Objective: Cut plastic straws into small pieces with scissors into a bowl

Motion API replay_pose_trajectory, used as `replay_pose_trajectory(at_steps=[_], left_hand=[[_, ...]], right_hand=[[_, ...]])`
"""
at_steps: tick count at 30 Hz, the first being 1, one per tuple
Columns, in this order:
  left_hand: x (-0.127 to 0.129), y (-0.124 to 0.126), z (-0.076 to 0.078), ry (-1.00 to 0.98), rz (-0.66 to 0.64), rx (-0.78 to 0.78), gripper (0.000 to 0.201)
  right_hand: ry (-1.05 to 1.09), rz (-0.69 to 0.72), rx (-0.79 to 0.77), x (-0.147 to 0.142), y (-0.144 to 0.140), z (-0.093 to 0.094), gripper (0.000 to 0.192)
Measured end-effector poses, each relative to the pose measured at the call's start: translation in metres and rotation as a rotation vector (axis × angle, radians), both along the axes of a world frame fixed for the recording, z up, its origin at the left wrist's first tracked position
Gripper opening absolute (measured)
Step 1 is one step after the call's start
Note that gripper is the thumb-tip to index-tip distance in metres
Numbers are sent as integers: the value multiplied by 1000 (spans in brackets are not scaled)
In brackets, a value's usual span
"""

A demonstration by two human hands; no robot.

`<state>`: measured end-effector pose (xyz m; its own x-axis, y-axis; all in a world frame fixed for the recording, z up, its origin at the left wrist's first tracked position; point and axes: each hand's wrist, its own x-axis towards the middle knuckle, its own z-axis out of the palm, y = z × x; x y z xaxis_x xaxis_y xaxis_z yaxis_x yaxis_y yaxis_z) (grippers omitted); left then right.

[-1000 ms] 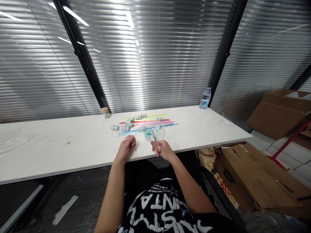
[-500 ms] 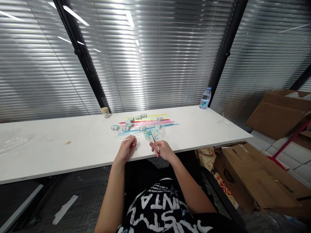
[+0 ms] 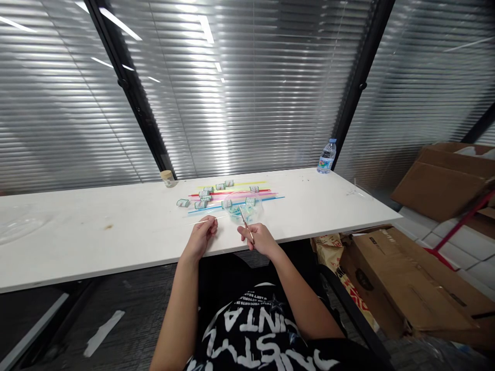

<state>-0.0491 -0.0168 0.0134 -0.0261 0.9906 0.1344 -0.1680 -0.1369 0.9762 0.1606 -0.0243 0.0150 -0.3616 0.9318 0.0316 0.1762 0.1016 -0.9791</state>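
Observation:
Near the front edge of the white table, my left hand (image 3: 204,232) is closed on a thin white strip (image 3: 221,217) that sticks out on both sides of the fingers. My right hand (image 3: 258,238) grips a pair of scissors (image 3: 245,222), its blades pointing away over a clear round bowl (image 3: 260,207). Small blue-green cut pieces (image 3: 240,212) lie inside the bowl. Behind it, long thin coloured strips (image 3: 216,194) in yellow, red, pink and blue lie across the table. Several small printed rolls (image 3: 183,203) rest among and beside them.
A water bottle (image 3: 327,156) stands at the table's back right, a small lidded jar (image 3: 167,179) at the back left. Clear plastic (image 3: 23,224) lies far left on the white table (image 3: 127,247). Cardboard boxes (image 3: 410,283) are on the floor to the right.

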Motion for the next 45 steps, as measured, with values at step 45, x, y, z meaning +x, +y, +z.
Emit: replay_pose_trajectory(at_steps=[45], left_hand=[[1,4,1,-282,338,126,38]], right_hand=[[109,-88,-45,-1,10,-17,52]])
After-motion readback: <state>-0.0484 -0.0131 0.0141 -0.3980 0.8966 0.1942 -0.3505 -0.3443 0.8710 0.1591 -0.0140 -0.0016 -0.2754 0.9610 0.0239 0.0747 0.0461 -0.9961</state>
